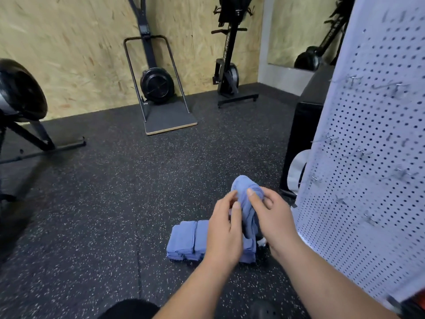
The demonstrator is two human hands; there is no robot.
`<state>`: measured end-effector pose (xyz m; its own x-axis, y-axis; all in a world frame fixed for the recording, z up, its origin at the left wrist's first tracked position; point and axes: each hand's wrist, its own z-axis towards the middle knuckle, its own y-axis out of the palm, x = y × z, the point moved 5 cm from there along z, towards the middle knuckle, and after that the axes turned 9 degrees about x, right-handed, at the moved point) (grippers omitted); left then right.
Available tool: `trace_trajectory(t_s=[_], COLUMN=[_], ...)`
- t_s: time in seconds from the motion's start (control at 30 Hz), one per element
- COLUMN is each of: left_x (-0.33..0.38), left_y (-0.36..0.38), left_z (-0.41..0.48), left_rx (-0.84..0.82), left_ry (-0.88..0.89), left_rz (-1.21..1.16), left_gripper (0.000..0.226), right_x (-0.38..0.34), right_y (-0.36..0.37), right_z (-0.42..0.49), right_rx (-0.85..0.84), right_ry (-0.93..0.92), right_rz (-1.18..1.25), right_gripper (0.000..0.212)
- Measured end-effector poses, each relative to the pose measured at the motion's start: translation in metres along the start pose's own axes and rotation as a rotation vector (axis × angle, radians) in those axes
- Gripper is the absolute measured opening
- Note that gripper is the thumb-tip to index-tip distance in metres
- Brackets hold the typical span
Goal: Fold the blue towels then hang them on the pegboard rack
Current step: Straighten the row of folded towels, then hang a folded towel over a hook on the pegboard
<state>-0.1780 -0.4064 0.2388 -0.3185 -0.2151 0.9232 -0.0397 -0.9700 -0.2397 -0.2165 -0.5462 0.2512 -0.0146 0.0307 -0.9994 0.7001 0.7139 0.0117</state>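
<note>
Fingers of the left hand and right hand curl tight round one bunched blue towel, held up just left of the white pegboard rack. Down by the rack's foot, one pile of folded blue towels sits on the speckled black floor. Three black exercise machines stand well left of the rack, against the chipboard wall.

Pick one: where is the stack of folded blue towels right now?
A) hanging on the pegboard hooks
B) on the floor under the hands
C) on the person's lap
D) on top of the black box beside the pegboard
B: the stack of folded towels lies on the speckled floor, just below the left hand and right hand, which both grip a bunched towel. No towel shows on the pegboard.
</note>
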Motion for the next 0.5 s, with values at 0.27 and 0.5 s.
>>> trace_trajectory(t_s=[0.27,0.5], left_x=[0.021,0.068], left_y=[0.016,0.025], left_z=[-0.055,-0.119], left_rx=[-0.099,-0.134], left_ry=[-0.088,-0.066], left_rz=[0.040,0.062], left_gripper=[0.053,0.034], right_x=[-0.004,-0.004], right_y=[-0.068,-0.143], right_z=[-0.047,-0.108], right_rx=[-0.074,-0.074], right_ry=[-0.100,-0.170], right_rz=[-0.149,-0.260], right_gripper=[0.025,0.044])
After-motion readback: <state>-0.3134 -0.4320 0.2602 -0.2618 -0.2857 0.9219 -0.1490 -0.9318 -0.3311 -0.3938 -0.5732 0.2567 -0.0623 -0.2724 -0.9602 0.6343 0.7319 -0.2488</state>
